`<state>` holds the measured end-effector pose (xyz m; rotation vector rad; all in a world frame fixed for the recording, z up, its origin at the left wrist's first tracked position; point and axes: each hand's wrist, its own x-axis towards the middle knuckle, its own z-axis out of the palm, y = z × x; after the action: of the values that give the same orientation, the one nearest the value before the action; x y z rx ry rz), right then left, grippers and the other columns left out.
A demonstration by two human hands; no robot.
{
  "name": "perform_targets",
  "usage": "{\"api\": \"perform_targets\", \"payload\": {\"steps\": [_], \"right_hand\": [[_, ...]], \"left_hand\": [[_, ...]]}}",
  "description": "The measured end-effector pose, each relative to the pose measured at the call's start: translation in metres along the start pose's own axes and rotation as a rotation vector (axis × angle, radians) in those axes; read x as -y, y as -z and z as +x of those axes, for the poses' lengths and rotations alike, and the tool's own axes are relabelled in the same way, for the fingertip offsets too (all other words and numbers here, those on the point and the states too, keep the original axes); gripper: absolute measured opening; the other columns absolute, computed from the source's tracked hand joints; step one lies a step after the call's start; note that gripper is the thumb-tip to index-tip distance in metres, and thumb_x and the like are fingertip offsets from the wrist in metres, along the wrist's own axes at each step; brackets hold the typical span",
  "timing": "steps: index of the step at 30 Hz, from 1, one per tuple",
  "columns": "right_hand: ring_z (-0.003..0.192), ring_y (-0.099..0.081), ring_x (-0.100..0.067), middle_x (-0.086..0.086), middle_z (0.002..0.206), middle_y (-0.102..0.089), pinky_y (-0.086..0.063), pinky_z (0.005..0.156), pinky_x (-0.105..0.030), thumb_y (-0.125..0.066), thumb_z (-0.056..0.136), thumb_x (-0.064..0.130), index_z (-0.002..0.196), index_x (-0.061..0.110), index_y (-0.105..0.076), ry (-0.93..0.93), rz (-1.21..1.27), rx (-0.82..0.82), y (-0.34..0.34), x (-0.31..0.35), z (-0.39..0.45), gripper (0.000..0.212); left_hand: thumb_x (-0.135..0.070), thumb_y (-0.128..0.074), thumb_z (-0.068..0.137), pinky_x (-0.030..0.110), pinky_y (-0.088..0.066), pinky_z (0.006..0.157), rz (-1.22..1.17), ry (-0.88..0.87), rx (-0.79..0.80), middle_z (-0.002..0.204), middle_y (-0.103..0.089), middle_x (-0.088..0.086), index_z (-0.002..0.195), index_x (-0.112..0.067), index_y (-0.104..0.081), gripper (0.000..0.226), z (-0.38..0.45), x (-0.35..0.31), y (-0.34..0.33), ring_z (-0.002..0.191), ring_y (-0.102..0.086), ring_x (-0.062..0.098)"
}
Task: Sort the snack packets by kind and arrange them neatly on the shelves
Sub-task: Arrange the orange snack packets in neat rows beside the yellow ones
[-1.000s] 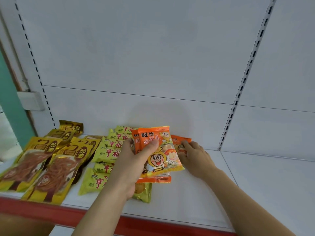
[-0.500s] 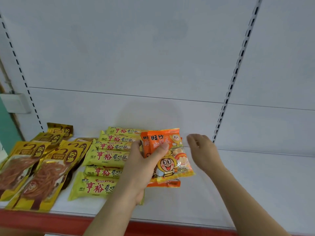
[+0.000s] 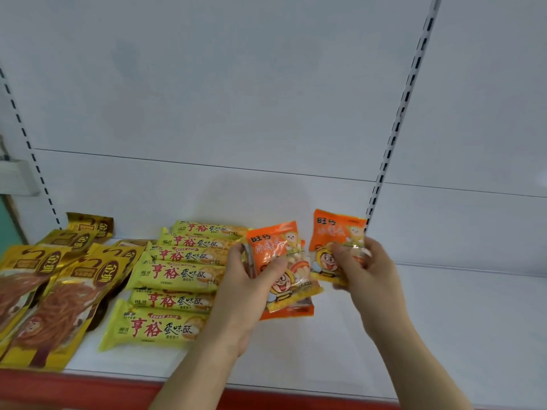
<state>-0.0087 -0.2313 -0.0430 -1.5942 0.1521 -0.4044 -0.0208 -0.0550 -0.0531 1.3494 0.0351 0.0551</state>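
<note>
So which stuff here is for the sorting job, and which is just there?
For the job:
orange packets, left hand
orange packet, right hand
yellow-green packets
gold packets
shelf

Just there:
slotted upright
white box on the wall

Shelf right half: the white shelf (image 3: pixel 461 321) surface lies bare from the orange packets (image 3: pixel 284 279) to the right edge — open for a hand.
Shelf left half: blocked — yellow bars (image 3: pixel 177 276) and gold pouches (image 3: pixel 53 291) lie packed side by side.
Overhead: open above the packets.
Rear: back panel (image 3: pixel 236 113) and slotted upright (image 3: pixel 396 128).
</note>
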Motion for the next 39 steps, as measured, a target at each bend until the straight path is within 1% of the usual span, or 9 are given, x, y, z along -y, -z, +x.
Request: {"api": "perform_targets", "payload": {"steps": [5, 10, 14, 20, 26, 29, 34, 37, 39], "right_hand": [[0.062, -0.07, -0.019, 0.003, 0.089, -0.071, -0.06, 0.061, -0.039, -0.053, 0.102, 0.026, 0.149, 0.053, -0.025, 0.107, -0.328, 0.021, -0.017, -0.025, 0.021, 0.061], [0.106, -0.061, -0.028, -0.005, 0.117, -0.065, -0.05, 0.09, -0.04, -0.048, 0.102, 0.027, 0.146, 0.031, -0.044, 0.225, -0.628, 0.179, -0.058, -0.055, 0.034, 0.044], [0.142, -0.027, -0.03, -0.006, 0.15, -0.036, -0.033, 0.11, -0.043, -0.04, 0.101, 0.051, 0.154, 0.034, -0.02, 0.317, -1.217, 0.251, -0.066, -0.08, 0.033, 0.059], [0.15, -0.014, -0.031, -0.009, 0.164, -0.013, -0.021, 0.118, -0.048, -0.038, 0.098, 0.066, 0.156, 0.041, -0.004, 0.246, -1.277, 0.402, -0.059, -0.086, 0.037, 0.072], [0.148, -0.024, -0.034, -0.012, 0.163, -0.017, -0.036, 0.112, -0.047, -0.04, 0.1, 0.056, 0.158, 0.031, -0.01, 0.243, -1.095, 0.372, -0.047, -0.062, 0.035, 0.07], [0.115, -0.06, -0.019, 0.002, 0.117, -0.066, -0.049, 0.091, -0.036, -0.039, 0.105, 0.044, 0.12, 0.025, -0.064, 0.167, -0.577, 0.106, -0.031, -0.027, 0.002, 0.035], [0.076, -0.071, -0.012, 0.007, 0.081, -0.075, -0.057, 0.069, -0.034, -0.06, 0.095, 0.049, 0.092, 0.03, -0.075, 0.111, -0.309, 0.286, -0.023, 0.002, -0.058, 0.024], [0.078, -0.074, -0.014, 0.004, 0.083, -0.077, -0.06, 0.074, -0.04, -0.065, 0.094, 0.041, 0.095, 0.023, -0.073, 0.037, -0.185, 0.195, -0.02, -0.006, -0.056, 0.019], [0.08, -0.075, -0.019, -0.002, 0.088, -0.077, -0.062, 0.075, -0.045, -0.067, 0.095, 0.031, 0.104, 0.015, -0.068, -0.046, -0.037, 0.144, -0.014, -0.006, -0.051, 0.019]], "left_hand": [[-0.02, -0.078, 0.089, 0.048, -0.063, 0.078, -0.085, -0.033, -0.143, 0.103, -0.08, 0.004, 0.119, -0.023, -0.062, 0.033, -0.001, -0.017, 0.023, 0.088, -0.08, 0.027], [-0.021, -0.078, 0.088, 0.05, -0.063, 0.077, -0.051, -0.02, -0.141, 0.102, -0.08, 0.005, 0.119, -0.022, -0.062, 0.035, 0.001, -0.026, 0.044, 0.086, -0.08, 0.028], [-0.022, -0.078, 0.089, 0.047, -0.063, 0.078, -0.031, 0.002, -0.106, 0.102, -0.08, 0.004, 0.116, -0.025, -0.063, 0.032, -0.003, -0.017, 0.044, 0.086, -0.08, 0.027], [-0.021, -0.077, 0.091, 0.044, -0.062, 0.074, -0.043, -0.001, -0.043, 0.102, -0.08, 0.003, 0.117, -0.026, -0.062, 0.03, -0.005, -0.01, 0.044, 0.087, -0.08, 0.026], [-0.023, -0.077, 0.09, 0.043, -0.063, 0.074, -0.02, 0.008, 0.022, 0.1, -0.08, 0.0, 0.117, -0.029, -0.06, 0.032, -0.009, -0.005, 0.037, 0.085, -0.08, 0.023], [-0.023, -0.078, 0.09, 0.043, -0.063, 0.078, -0.024, -0.012, 0.056, 0.098, -0.08, -0.004, 0.117, -0.03, -0.059, 0.034, -0.008, -0.003, 0.032, 0.085, -0.08, 0.02], [-0.036, -0.081, 0.085, 0.021, -0.059, 0.066, 0.033, -0.094, 0.044, 0.095, -0.079, -0.015, 0.122, -0.031, -0.057, 0.045, -0.011, 0.007, 0.019, 0.084, -0.076, 0.004], [-0.061, -0.082, 0.078, 0.041, -0.063, 0.086, -0.029, -0.01, 0.063, 0.111, -0.078, -0.009, 0.134, -0.035, -0.054, 0.069, -0.016, 0.004, 0.014, 0.104, -0.076, 0.015], [-0.045, -0.08, 0.087, 0.056, -0.058, 0.096, -0.042, 0.022, 0.084, 0.118, -0.077, -0.003, 0.134, -0.035, -0.056, 0.054, -0.018, 0.004, 0.014, 0.109, -0.075, 0.024]]}}
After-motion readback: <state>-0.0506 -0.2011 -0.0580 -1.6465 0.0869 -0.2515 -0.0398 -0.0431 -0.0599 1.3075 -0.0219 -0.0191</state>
